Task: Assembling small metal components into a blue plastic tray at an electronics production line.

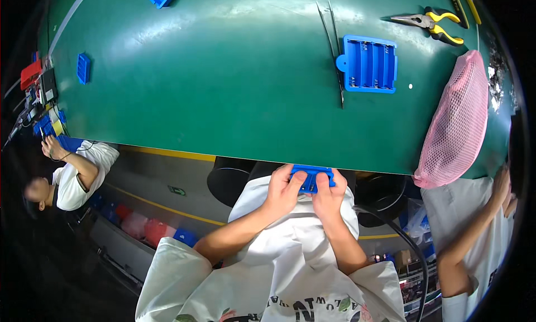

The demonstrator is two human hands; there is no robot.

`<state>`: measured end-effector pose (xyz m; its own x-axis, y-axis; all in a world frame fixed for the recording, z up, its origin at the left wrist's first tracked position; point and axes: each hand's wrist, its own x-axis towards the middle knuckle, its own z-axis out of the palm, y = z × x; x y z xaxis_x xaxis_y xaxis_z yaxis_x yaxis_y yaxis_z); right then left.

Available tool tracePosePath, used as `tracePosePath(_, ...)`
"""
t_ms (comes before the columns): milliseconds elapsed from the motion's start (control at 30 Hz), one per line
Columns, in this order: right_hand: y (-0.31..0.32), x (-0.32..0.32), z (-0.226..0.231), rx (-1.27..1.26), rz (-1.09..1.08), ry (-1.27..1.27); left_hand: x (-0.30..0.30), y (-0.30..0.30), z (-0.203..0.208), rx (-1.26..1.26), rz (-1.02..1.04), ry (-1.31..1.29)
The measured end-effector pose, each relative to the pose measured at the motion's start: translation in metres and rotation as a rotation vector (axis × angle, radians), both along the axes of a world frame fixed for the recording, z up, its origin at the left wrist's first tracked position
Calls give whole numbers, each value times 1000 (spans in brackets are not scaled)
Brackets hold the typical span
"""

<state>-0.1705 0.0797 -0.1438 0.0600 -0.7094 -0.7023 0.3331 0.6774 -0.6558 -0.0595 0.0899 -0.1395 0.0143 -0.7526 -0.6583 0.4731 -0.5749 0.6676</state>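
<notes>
Behind the held tray (309,182), a table (223,93) bears pliers (427,22).

Shirt (279,277): white, loose, creased
Sleeves (170,269): short, wide
Lettering (304,311): black, across the front
Floral print (366,312): pink and green
Left hand (283,191): bare
Right hand (330,193): bare

Head cam, left fisheye — faces down from wearer's head — torso (285,266) close below, green bench (223,93) across upper half.
</notes>
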Motion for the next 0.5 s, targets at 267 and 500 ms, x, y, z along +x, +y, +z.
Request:
tracePosePath(267, -4, 3, -2, 18, 40, 129, -3, 1, -10, -20, 34, -72)
tracePosePath(500, -24, 9, 20, 79, 34, -50, -2, -17, 18, 190, 73, -21)
